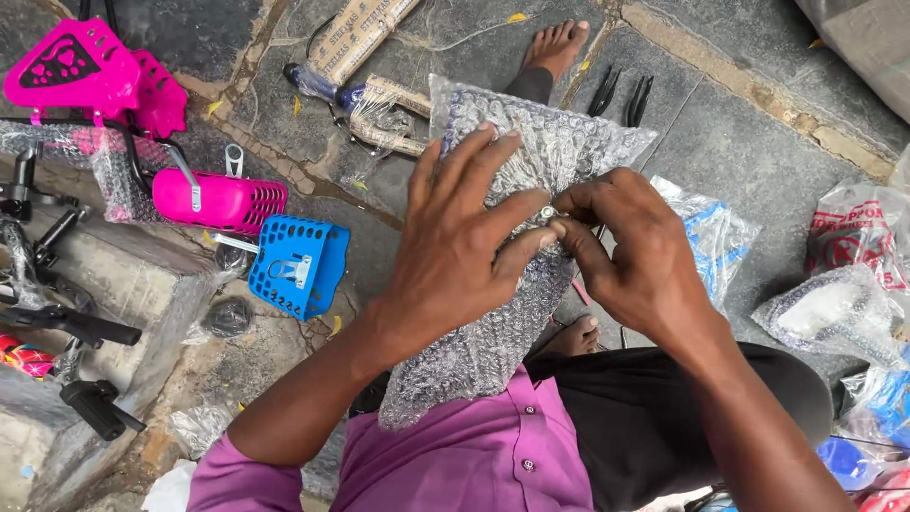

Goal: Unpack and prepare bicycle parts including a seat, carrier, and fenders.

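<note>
Over bubble wrap (512,284), both hands (455,256) (626,251) pinching possibly nut (548,213)

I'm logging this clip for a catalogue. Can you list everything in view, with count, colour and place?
bubble wrap sheet: one, clear, centre, under both hands
small metal part: one, silver, pinched between both hands' fingertips
basket: one, blue, left of centre on the stone floor
pink plastic parts: several, upper left
cardboard-wrapped parts: a few, brown, top centre
plastic bags: several, clear, right edge
black handles: two, lower left
left hand: one, on the wrap
right hand: one, beside it
bare feet: two, top and centre
</note>
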